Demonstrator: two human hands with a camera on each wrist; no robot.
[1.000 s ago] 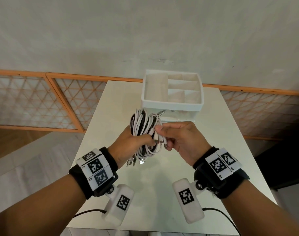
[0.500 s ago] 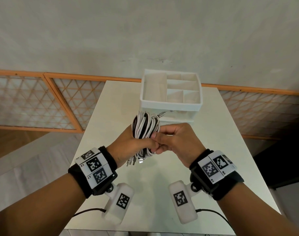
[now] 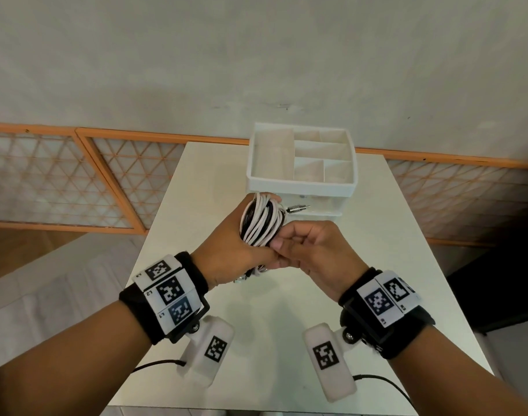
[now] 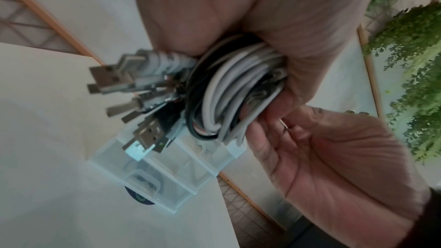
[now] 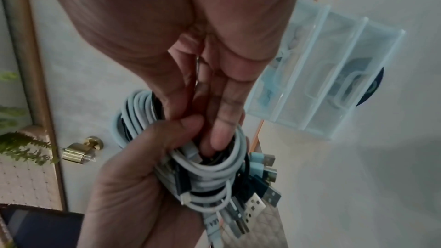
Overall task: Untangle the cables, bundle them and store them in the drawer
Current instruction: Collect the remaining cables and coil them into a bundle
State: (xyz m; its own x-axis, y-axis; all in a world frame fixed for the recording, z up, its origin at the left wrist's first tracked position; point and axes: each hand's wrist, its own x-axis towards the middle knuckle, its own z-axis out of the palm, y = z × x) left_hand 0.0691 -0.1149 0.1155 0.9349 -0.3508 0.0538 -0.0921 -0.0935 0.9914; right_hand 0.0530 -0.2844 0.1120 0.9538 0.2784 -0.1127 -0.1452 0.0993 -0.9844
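Hands: 2 in view, meeting above the middle of the white table (image 3: pixel 196 181).
Left hand (image 3: pixel 226 250): fingers curled round the cable bundle (image 3: pixel 261 220), gripping its lower part; bundle held clear of the table.
Right hand (image 3: pixel 313 253): fingertips (image 5: pixel 222 135) pushed into the coil's loop beside the left thumb, pinching strands there.
Cable bundle: 1 coil of white and black cables mixed; number of cables cannot be counted. Several USB plugs (image 4: pixel 112 76) fan out from the lower end; 1 metal jack plug (image 3: pixel 297 209) sticks out to the right at the top.
Bundle position: just near of the organizer (image 3: pixel 300 187), not in any compartment.
Organizer: 1 white box on the far half of the table, open tray on top, 6 compartments, nothing seen in them.
Drawers: clear front (image 5: pixel 334 74) below the tray, pushed in; wrist views show some pale and dark items inside, too blurred to identify.
Wrist units: 2 bands with black-and-white markers, 1 per wrist.
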